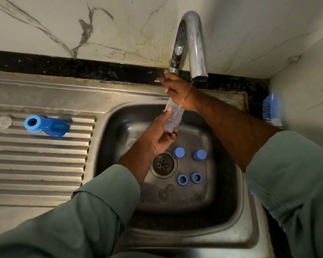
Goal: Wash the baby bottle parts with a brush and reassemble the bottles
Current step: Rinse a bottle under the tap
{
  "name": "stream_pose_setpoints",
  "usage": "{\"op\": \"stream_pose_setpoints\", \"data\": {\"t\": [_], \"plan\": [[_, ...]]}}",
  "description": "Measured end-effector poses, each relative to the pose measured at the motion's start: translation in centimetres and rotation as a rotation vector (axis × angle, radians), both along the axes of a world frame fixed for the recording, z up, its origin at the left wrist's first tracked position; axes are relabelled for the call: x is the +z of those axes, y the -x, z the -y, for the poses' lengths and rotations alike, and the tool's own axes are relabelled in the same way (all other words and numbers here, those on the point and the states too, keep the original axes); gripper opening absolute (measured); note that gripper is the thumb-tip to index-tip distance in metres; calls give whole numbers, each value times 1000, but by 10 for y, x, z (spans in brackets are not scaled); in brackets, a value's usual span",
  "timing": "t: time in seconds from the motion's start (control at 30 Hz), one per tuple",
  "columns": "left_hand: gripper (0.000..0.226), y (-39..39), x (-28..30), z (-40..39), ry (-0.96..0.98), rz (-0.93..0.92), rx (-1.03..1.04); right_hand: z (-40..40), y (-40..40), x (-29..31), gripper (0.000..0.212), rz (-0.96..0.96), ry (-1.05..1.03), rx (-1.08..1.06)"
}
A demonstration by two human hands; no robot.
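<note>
My left hand (159, 132) grips a clear baby bottle (173, 116) and holds it tilted over the sink basin. My right hand (175, 88) reaches past it and curls round the small tap lever (157, 81) at the foot of the faucet (194, 43). A thin stream of water runs from the spout past my right wrist onto the bottle. On the basin floor lie two blue caps (178, 152) and two blue screw rings (182, 179). Clear teats (166, 191) lie near them, hard to make out. The blue bottle brush (271, 110) lies on the counter at the right.
On the ribbed drainboard (35, 164) to the left lie a blue ring (32, 123), a larger blue cap (54, 127) and a clear teat (0, 121). The drain (163, 164) sits mid-basin. A marble wall stands close behind the faucet and on the right.
</note>
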State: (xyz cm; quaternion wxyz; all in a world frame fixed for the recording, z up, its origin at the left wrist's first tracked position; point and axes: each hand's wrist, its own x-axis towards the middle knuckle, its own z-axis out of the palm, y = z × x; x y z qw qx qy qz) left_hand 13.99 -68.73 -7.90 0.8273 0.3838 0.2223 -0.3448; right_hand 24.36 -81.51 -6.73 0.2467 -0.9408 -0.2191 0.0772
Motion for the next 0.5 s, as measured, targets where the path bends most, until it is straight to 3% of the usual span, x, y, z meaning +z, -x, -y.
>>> {"op": "stream_pose_setpoints", "data": {"t": [0.4, 0.5], "plan": [[48, 4, -12, -2, 22, -141, 180, 0, -2, -4, 43, 2, -62, -14], [60, 3, -10, -1, 38, -111, 177, 0, -3, -6, 43, -15, -57, -21]]}}
